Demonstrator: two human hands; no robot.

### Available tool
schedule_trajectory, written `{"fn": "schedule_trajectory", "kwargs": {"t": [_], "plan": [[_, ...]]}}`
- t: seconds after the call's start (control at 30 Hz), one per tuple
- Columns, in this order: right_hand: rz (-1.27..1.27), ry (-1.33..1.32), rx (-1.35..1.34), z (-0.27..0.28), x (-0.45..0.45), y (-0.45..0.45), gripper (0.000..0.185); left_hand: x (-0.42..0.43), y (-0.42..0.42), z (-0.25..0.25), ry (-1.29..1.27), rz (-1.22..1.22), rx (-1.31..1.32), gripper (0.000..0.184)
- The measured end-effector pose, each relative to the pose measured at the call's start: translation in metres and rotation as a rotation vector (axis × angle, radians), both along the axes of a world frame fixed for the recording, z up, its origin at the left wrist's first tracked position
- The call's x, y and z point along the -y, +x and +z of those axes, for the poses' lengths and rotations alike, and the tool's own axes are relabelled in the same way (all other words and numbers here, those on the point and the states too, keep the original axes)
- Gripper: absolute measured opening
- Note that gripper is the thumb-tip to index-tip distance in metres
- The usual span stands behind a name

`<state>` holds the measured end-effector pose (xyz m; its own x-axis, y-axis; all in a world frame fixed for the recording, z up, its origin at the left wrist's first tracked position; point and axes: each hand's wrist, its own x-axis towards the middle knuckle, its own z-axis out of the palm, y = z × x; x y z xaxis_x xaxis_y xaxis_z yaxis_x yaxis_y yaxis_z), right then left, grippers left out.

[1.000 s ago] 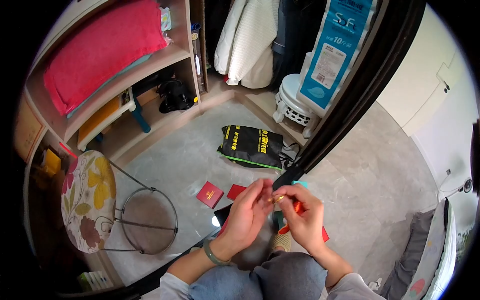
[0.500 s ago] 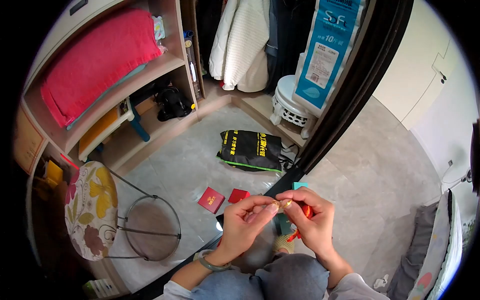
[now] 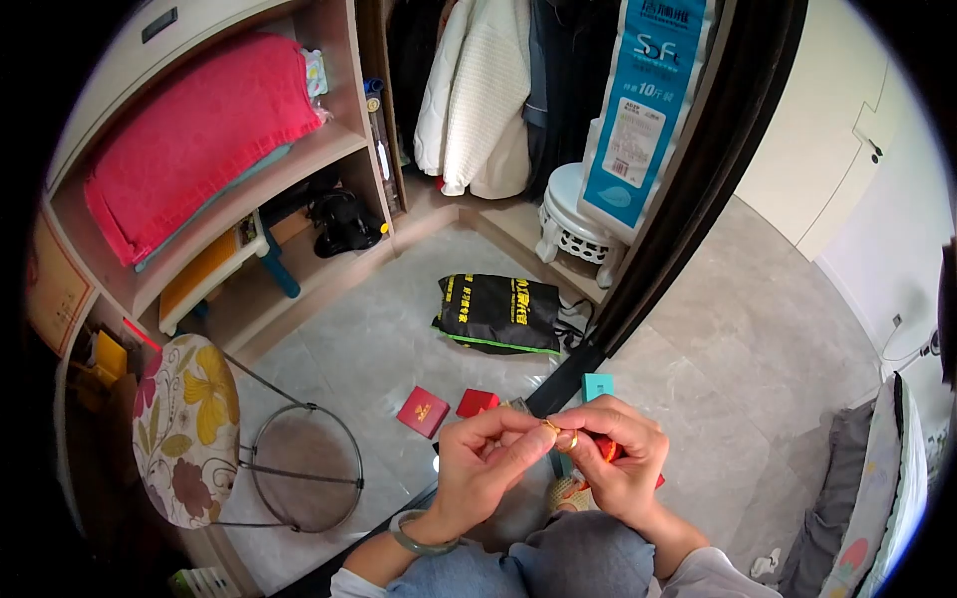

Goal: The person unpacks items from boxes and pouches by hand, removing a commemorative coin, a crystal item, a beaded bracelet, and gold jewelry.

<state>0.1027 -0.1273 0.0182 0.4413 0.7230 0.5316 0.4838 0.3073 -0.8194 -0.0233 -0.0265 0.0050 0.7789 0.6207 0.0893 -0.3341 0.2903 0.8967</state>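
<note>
My left hand [image 3: 485,460] is closed in a pinch, thumb against forefinger, on a small piece of gold jewellery [image 3: 551,427]. A bangle [image 3: 419,533] circles that wrist. Close against it, my right hand [image 3: 623,460] is also closed, its thumb and forefinger at the same gold piece. A curved gold band shows by the right thumb; whether it is one piece with the rest I cannot tell. Something red and orange [image 3: 608,449], perhaps a cord, is tucked in the right palm, mostly hidden by the fingers.
On the floor beyond my hands lie a dark red box [image 3: 423,412], a red box [image 3: 478,402], a teal box [image 3: 597,386] and a black bag [image 3: 500,313]. A flowered stool [image 3: 186,431] lies tipped at left. A dark door track [image 3: 571,377] crosses the floor.
Both hands have dropped slightly in the view, still pinching the gold piece. More of the teal box now shows above the right hand. The camera has shifted a little.
</note>
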Motion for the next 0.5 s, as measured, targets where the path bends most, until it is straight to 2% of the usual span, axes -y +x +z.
{"fn": "schedule_trajectory", "kwargs": {"t": [0.17,0.23,0.4,0.5], "plan": [[0.034,-0.018,-0.145,0.001,0.002,-0.005,0.018,-0.001,-0.001,0.001,0.159,0.078,-0.038,0.009],[0.048,-0.042,-0.223,0.001,0.003,-0.007,0.017,-0.002,0.0,0.002,0.369,0.196,-0.039,0.009],[0.205,-0.074,-0.658,0.01,0.007,-0.01,0.014,0.001,-0.001,0.014,0.406,0.284,-0.031,0.01],[0.25,-0.135,-0.779,0.02,0.013,-0.01,0.015,0.0,-0.003,0.017,0.438,0.268,-0.023,0.011]]}}
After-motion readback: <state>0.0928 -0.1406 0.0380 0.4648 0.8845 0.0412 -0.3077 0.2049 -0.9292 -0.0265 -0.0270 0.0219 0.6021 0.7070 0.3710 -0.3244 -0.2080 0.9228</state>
